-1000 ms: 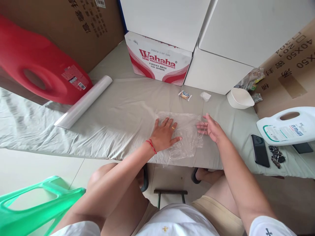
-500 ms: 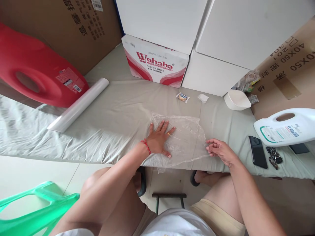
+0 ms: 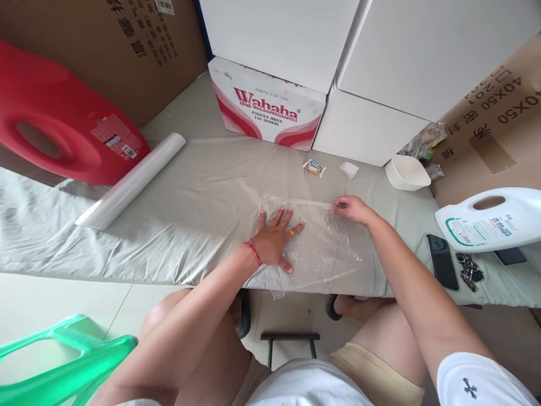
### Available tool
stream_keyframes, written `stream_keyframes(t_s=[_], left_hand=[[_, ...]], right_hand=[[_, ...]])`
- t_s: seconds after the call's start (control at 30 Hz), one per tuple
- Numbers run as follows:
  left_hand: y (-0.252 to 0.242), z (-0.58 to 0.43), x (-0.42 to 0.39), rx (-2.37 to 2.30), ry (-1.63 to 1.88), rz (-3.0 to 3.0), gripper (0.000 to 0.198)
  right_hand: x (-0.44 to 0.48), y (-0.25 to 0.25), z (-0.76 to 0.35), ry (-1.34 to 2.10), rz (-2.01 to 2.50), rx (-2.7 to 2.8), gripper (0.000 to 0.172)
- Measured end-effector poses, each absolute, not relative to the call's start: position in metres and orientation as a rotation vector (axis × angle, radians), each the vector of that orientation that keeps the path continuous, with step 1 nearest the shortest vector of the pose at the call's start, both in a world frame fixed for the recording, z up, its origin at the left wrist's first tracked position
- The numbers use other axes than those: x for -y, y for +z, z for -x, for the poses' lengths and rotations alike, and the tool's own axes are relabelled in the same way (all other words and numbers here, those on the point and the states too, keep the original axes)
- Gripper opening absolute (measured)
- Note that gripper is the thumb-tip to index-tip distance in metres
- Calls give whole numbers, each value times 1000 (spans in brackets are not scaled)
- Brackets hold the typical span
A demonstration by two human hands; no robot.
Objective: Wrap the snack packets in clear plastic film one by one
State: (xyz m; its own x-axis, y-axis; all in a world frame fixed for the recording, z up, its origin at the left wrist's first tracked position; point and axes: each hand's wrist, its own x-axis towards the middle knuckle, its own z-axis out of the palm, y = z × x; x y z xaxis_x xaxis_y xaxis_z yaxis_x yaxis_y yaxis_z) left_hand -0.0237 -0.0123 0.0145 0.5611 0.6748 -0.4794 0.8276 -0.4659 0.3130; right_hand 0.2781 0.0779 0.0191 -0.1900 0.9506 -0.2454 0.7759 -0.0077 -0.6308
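A clear, crinkled plastic bag [image 3: 316, 248] lies spread over the cloth-covered surface in front of me, its near edge hanging slightly over the front. My left hand [image 3: 276, 239], with a ring and a red string bracelet, presses flat on the bag's left part, fingers spread. At the bag's far right corner, my right hand [image 3: 350, 208] pinches the film between thumb and fingers. Behind the bag sit a small wrapped snack [image 3: 314, 167] and a crumpled white piece [image 3: 349, 170].
A plastic film roll [image 3: 135, 180] lies beside a red jug [image 3: 63, 118] at left. A Wahaha carton [image 3: 266, 107] stands at the back. To the right are a white bowl [image 3: 406, 172], a white detergent bottle [image 3: 494, 220], a phone [image 3: 442, 262] and keys [image 3: 469, 270].
My right hand has moved away from me and leftward, from the bag's right edge to its far right corner. The right edge has shifted. My left hand stays flat on the bag.
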Motion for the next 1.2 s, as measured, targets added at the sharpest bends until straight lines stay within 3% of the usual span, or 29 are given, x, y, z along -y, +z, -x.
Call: stream_keyframes(t_s=[0.4, 0.63, 0.97, 1.2], left_hand=[[18, 24, 13, -1202, -434, -2259, 137], [16, 24, 12, -1184, -439, -2243, 138], [17, 24, 13, -1184, -435, -2248, 137], [14, 25, 13, -1183, -405, -2253, 136]], right_hand=[[-72, 33, -277, 1871, 1592, 970, 36], [-96, 32, -263, 1804, 1671, 1066, 43], [-97, 28, -285, 1458, 1749, 881, 18], [-80, 33, -290, 1753, 1750, 912, 28]])
